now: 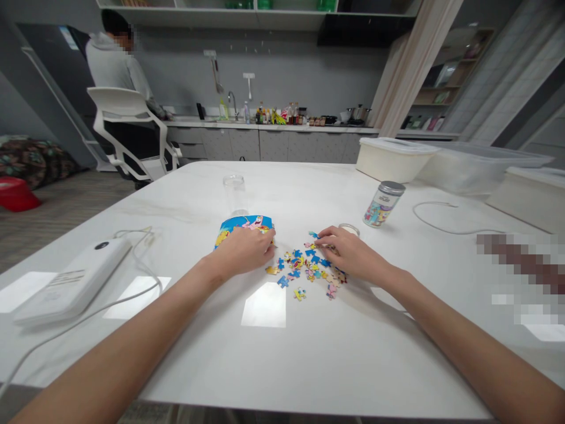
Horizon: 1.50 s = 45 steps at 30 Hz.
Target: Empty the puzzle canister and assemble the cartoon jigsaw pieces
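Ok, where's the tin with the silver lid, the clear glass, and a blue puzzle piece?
Tin with the silver lid (379, 207): head view, on its printed side.
Clear glass (233, 194): head view, on its wall.
Blue puzzle piece (282, 281): head view, on its middle.

This is a kitchen-dining room: grey lower cabinets (273, 146) run beneath a pale stone surface (265, 125) carrying a steel sink faucet (231, 97), a row of glass condiment bottles (273, 115) and a steel cooking pot (358, 112), with a large white dining table (282, 182) in front.
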Tool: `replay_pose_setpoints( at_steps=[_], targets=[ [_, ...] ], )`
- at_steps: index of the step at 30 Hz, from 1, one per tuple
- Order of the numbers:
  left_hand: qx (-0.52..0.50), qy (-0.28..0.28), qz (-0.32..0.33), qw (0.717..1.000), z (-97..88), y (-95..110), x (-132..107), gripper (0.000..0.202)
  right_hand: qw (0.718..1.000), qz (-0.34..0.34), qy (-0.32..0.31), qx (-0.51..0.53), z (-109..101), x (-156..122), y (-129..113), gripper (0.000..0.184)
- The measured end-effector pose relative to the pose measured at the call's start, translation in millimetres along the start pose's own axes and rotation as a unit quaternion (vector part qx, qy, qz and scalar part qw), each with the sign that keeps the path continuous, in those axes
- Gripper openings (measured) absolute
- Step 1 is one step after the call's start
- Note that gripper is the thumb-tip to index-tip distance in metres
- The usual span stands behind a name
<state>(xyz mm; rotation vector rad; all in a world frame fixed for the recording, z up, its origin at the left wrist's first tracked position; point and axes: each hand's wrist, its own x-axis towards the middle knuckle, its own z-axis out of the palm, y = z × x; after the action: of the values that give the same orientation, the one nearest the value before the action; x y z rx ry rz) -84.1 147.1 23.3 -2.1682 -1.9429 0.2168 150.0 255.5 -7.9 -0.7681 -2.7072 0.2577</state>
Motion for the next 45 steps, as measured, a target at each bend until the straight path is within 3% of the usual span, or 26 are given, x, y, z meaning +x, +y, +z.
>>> replay_pose_setpoints(
  at_steps=[9, 13, 18, 21, 27, 32, 36, 45],
  targets=[
    [-0.015, 0.002, 0.039, 0.999, 4.4, 3.9, 1.6, 0.036, 0.999, -0.05, -0.005, -0.016, 8.4, -0.4, -4.4, 0.038],
    [-0.016, 0.0, 0.095, 0.995, 4.9, 5.2, 0.6, 0.034, 0.998, -0.069, -0.006, -0.011, 11.6, -0.7, -5.1, 0.042],
    [-0.026, -0.006, 0.17, 0.985, 2.8, 5.5, -2.7, 0.037, 1.0, 0.0, 0.028, -0.006, 5.8, 0.5, -3.4, 0.031],
    [-0.031, -0.009, 0.178, 0.983, 2.0, 5.2, -3.8, 0.038, 0.999, 0.016, 0.029, -0.009, 1.8, 1.2, -0.6, 0.024],
    [-0.045, -0.008, 0.181, 0.982, 2.3, 4.3, -3.4, 0.039, 0.998, 0.01, 0.064, -0.02, 2.0, 3.4, 3.6, 0.026],
    [-0.063, 0.0, 0.197, 0.978, 0.8, 5.5, -3.7, 0.042, 0.985, 0.086, 0.099, 0.111, 1.3, 6.6, 0.7, 0.019],
    [-0.077, -0.005, 0.198, 0.977, -2.4, 6.3, -4.3, 0.04, 0.97, 0.128, 0.089, 0.187, 4.8, 7.9, -2.9, 0.009],
    [-0.035, -0.001, 0.183, 0.982, 2.7, 1.3, -1.0, 0.028, 0.992, 0.032, 0.078, 0.089, 10.3, 5.5, -2.8, 0.019]
  ],
)
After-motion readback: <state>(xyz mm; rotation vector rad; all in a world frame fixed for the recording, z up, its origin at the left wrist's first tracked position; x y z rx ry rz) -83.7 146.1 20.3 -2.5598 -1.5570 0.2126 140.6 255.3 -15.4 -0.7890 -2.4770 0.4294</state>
